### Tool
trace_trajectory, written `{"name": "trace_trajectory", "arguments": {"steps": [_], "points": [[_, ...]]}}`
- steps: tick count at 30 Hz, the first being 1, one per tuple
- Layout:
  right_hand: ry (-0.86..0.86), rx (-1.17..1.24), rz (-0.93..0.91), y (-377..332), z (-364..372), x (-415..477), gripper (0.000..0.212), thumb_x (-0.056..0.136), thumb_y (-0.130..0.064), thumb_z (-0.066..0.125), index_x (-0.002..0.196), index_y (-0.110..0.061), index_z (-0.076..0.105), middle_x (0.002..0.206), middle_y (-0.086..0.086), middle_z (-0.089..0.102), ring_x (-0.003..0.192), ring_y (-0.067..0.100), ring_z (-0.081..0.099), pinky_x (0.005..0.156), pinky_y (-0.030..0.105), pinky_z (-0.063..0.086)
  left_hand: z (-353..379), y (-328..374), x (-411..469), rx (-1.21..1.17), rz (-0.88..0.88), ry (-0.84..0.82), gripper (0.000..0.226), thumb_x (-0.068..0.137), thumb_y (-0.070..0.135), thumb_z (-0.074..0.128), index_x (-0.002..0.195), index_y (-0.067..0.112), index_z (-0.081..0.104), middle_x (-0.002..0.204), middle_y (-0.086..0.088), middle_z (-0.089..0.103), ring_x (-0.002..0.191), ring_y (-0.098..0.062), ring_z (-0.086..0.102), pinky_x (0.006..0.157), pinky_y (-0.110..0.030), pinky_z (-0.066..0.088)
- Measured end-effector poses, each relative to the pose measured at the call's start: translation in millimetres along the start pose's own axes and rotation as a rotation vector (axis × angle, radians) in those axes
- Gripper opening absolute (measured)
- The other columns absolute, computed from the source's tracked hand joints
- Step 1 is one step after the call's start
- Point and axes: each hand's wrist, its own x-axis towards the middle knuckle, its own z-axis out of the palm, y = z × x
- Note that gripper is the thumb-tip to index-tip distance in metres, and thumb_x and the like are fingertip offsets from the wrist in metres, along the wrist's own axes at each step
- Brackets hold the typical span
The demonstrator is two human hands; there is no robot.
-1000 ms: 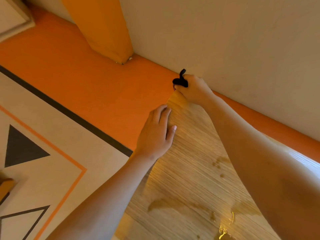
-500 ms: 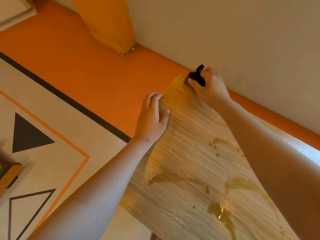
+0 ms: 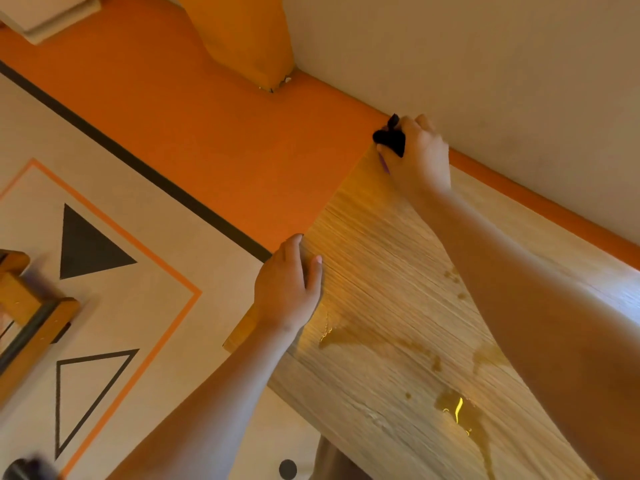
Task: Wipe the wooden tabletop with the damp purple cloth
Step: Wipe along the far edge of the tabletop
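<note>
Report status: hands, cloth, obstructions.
Right hand grips cloth at far corner of tabletop. Left hand rests on its edge. Wet patches nearer; no obstruction seen.

Room background: orange floor (image 3: 194, 133) meeting a cream wall (image 3: 485, 64) beside an orange column (image 3: 242, 32); a pale mat (image 3: 194, 341) with dark border band (image 3: 138, 164), solid triangle (image 3: 86, 247) and outlined triangle (image 3: 90, 393); wooden furniture (image 3: 31, 317) at left.

The table (image 3: 398, 306) is pale wood grain, finely ridged, glossy where wet patches (image 3: 457, 410) shine. The cloth (image 3: 389, 136) looks dark, soft fabric. The wall (image 3: 485, 64) seems matt.
</note>
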Motion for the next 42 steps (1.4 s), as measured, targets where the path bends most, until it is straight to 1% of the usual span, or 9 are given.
{"name": "trace_trajectory", "arguments": {"steps": [7,13,17,23,28,32,36,39,42], "points": [[-0.136,0.010,-0.210,-9,11,-23,0.028,0.087,-0.024,0.065,0.108,-0.006,0.059,0.109,0.010,0.055,0.091,0.026,0.057,0.066,0.029,0.043,0,1,2,-0.011,-0.026,0.007,0.052,0.096,0.045,0.039,0.136,0.012,0.045,0.106,-0.002,0.067,0.089,-0.019,0.065,0.066,-0.021,0.042],[0.059,0.009,0.064,21,-12,18,0.028,0.088,-0.018,0.061,0.113,-0.006,0.060,0.114,0.011,0.054,0.096,0.029,0.057,0.079,0.035,0.051,0,4,2,0.003,-0.036,0.008,0.052,0.097,0.043,0.041,0.137,0.010,0.044,0.116,-0.005,0.065,0.096,-0.022,0.064,0.068,-0.023,0.041],[0.092,-0.026,0.073,10,0,14,0.028,0.087,-0.020,0.063,0.111,-0.006,0.061,0.111,0.010,0.056,0.093,0.028,0.057,0.079,0.037,0.051,-1,3,2,0.009,-0.029,0.008,0.052,0.098,0.042,0.042,0.137,0.009,0.044,0.119,-0.006,0.064,0.098,-0.022,0.065,0.069,-0.024,0.044],[-0.084,0.045,-0.120,-19,13,-23,0.027,0.087,-0.022,0.063,0.112,-0.010,0.060,0.113,0.005,0.057,0.094,0.017,0.057,0.071,0.020,0.039,-2,5,2,0.012,-0.025,0.011,0.050,0.098,0.041,0.043,0.135,0.009,0.046,0.113,-0.005,0.066,0.090,-0.022,0.065,0.063,-0.022,0.042],[-0.245,0.119,-0.337,-28,27,-53,0.027,0.086,-0.019,0.065,0.110,-0.008,0.060,0.107,0.008,0.058,0.095,0.024,0.059,0.075,0.028,0.048,0,5,3,0.009,-0.016,0.026,0.052,0.095,0.045,0.037,0.132,0.010,0.047,0.103,-0.003,0.067,0.080,-0.020,0.064,0.057,-0.021,0.038],[-0.055,0.068,-0.082,16,-4,-29,0.035,0.088,-0.026,0.062,0.118,-0.010,0.056,0.116,0.007,0.054,0.097,0.017,0.053,0.083,0.029,0.049,1,3,4,0.026,-0.032,0.023,0.048,0.097,0.042,0.043,0.133,0.010,0.046,0.102,-0.004,0.067,0.080,-0.020,0.064,0.056,-0.020,0.035],[0.120,0.023,0.123,49,-29,-10,0.022,0.088,-0.017,0.060,0.106,-0.004,0.059,0.112,0.012,0.054,0.098,0.028,0.055,0.083,0.037,0.050,1,4,4,0.012,-0.030,0.036,0.049,0.096,0.042,0.043,0.132,0.009,0.047,0.103,-0.006,0.068,0.083,-0.023,0.065,0.059,-0.023,0.037],[0.162,0.008,0.168,37,-18,-15,0.024,0.087,-0.016,0.061,0.108,-0.004,0.059,0.113,0.011,0.055,0.098,0.027,0.056,0.085,0.037,0.050,0,3,3,0.000,-0.015,0.044,0.053,0.094,0.044,0.039,0.131,0.008,0.048,0.101,-0.005,0.068,0.081,-0.023,0.065,0.058,-0.023,0.038],[0.088,0.042,0.048,4,-1,-41,0.028,0.089,-0.020,0.061,0.113,-0.006,0.058,0.115,0.008,0.055,0.093,0.015,0.052,0.080,0.023,0.043,0,2,4,0.000,-0.007,0.042,0.050,0.096,0.044,0.041,0.131,0.010,0.048,0.098,-0.003,0.068,0.077,-0.020,0.064,0.054,-0.020,0.034]]}}
